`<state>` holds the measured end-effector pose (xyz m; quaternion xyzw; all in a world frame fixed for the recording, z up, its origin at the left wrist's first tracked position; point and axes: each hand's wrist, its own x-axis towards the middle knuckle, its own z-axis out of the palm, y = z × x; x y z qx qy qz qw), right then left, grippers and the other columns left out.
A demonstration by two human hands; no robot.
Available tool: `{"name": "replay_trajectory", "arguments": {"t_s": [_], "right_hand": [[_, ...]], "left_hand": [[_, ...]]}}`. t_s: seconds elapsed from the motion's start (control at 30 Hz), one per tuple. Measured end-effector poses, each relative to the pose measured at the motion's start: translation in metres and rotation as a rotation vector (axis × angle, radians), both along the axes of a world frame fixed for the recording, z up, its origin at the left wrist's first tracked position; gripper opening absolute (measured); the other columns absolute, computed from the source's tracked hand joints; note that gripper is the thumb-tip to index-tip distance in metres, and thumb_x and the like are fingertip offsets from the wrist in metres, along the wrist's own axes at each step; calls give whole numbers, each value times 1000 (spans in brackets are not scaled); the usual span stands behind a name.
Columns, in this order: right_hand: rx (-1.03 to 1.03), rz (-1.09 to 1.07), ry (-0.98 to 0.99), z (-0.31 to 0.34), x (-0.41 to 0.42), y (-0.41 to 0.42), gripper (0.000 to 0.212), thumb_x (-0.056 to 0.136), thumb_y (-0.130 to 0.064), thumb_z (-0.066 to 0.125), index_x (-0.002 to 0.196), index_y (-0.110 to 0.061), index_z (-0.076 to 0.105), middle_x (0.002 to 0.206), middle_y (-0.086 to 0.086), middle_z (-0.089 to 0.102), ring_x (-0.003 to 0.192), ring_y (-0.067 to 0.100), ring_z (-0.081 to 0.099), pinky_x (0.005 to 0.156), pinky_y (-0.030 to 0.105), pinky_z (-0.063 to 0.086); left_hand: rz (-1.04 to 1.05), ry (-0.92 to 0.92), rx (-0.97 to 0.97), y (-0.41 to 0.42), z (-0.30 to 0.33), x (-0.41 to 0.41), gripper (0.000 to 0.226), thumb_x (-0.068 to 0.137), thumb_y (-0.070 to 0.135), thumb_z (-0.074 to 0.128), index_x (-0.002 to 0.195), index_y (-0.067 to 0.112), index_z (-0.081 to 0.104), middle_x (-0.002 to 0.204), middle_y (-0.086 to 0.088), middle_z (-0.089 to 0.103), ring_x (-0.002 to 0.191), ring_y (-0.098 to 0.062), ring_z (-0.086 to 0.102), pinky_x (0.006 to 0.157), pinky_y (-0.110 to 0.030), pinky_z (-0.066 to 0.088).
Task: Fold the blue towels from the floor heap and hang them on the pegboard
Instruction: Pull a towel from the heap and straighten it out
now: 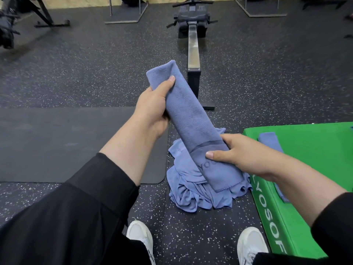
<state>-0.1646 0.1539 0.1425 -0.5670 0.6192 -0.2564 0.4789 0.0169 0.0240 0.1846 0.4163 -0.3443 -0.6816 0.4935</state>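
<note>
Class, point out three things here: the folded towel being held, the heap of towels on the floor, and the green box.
folded towel [188, 113], head view, middle of the strip
heap of towels [193, 196], head view, crumpled front folds
green box [315, 148], head view, bare top face

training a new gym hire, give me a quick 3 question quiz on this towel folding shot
1. True or false: both hands grip the same folded towel.
2. Multiple choice: where does the heap of unfolded towels lie? A) on the green box B) on the floor by the green box C) on the rowing machine
3. Short answer: what already lies on top of the green box?

Key
1. True. The left hand holds the far end, the right hand the near end.
2. B. The rowing machine stands farther off.
3. Another blue towel, partly hidden by the right arm.
</note>
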Motion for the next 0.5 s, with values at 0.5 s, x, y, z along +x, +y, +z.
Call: {"name": "replay_trajectory", "arguments": {"t_s": [0.5], "right_hand": [[61,-478,-251,14,-182,71,30,91,2,65,118,-12,65,105,15,76,91,24,71,80,29,60]], "left_hand": [[-328,-229,93,-29,-10,-189,36,95,8,57,131,8,55,120,-17,71,91,-29,70,77,-44,61]]}}
